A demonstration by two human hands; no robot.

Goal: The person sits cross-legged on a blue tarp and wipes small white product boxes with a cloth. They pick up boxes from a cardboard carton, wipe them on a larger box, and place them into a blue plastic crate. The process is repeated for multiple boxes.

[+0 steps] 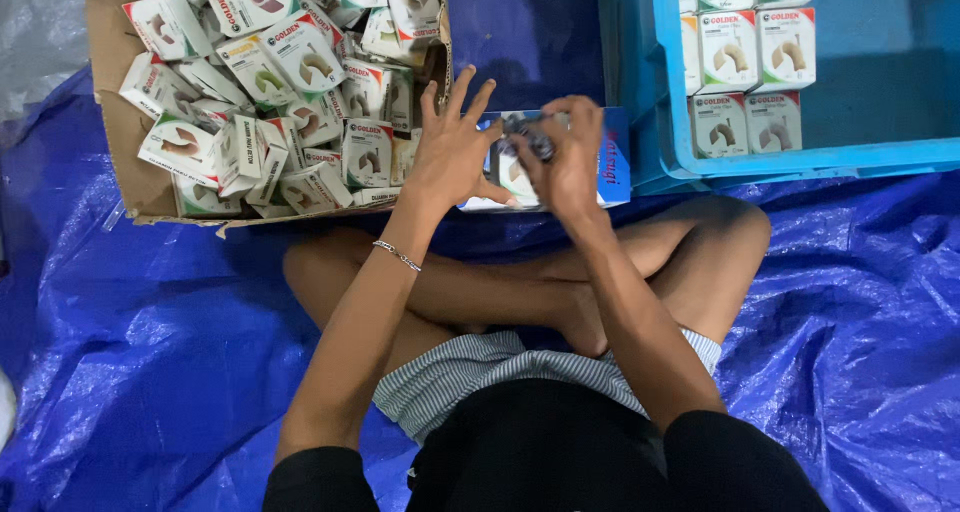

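— So, what was the right hand [568, 162] doing?

— It was curled shut around a small dark tool [533, 137], some kind of marker or stamper by the look of it; too blurred to tell which. The tip sat over a blue box [612, 157] that lay on the person's crossed shins.

— And the left hand [452, 152]?

— It was spread open, fingers fanned upward, the heel and thumb side resting against the near left edge of that box. It gripped nothing.

— Then what might have gone wrong?

— The box was pinned only lightly. With the left fingers lifted, a firm press from the tool could probably have slid or tipped it off the shins onto the tarp [150, 352].

— Anything around it?

— A carton [112, 122] heaped with small white packs [300, 57] stood just beside the left hand; a careless elbow could have knocked loose ones over the torn front flap. On the right, a blue crate [800, 157] held packs [730, 50] in neat rows, near enough that a sliding box might have bumped its wall.
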